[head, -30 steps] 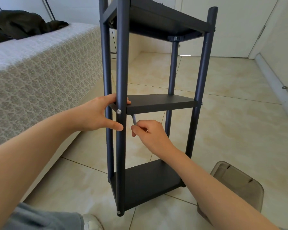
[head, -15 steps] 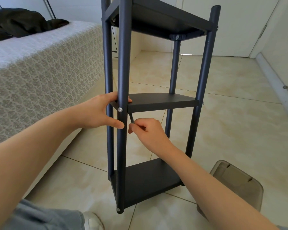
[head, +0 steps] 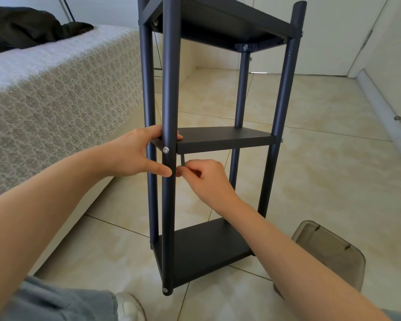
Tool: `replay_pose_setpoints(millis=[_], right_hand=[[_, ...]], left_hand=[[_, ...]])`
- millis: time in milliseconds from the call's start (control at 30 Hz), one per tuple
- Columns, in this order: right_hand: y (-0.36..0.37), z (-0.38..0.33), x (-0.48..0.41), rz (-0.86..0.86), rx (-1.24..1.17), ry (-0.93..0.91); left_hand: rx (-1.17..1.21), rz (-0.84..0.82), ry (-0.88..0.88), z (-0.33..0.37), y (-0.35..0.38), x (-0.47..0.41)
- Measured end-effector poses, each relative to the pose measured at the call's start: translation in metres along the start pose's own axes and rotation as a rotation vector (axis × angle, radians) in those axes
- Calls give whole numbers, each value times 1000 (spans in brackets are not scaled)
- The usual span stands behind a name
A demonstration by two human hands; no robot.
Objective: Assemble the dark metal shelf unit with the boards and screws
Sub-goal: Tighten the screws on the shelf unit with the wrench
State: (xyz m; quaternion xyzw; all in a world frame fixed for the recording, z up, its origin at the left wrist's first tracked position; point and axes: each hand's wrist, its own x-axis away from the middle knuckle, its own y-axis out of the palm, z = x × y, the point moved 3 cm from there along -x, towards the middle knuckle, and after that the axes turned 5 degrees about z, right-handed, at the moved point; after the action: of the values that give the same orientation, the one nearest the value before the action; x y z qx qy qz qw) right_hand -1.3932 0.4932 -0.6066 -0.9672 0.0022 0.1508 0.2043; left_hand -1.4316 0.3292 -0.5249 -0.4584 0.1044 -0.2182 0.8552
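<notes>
Head view, frame centre: left hand grips front post; right hand pinches hex key under middle board. Risk: key slipping, rounding 1 screw.

This is a home bedroom: a bed with a patterned white coverlet and a dark garment thrown on it stands on a glossy beige tiled floor, with white closet doors behind.
</notes>
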Motion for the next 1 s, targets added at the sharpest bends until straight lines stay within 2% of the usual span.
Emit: replay_pose_setpoints(millis=[133,400,767,1000], right_hand=[[3,2,-4,29,78,-72],[11,3,-8,208,138,-191],[22,8,-13,365,54,-129],[27,13,-14,282,3,-82]], left_hand=[[-1,2,16,-3,0,0],[-5,3,22,-4,-1,0],[-9,-2,5,0,1,1],[-13,5,-2,-1,1,1]])
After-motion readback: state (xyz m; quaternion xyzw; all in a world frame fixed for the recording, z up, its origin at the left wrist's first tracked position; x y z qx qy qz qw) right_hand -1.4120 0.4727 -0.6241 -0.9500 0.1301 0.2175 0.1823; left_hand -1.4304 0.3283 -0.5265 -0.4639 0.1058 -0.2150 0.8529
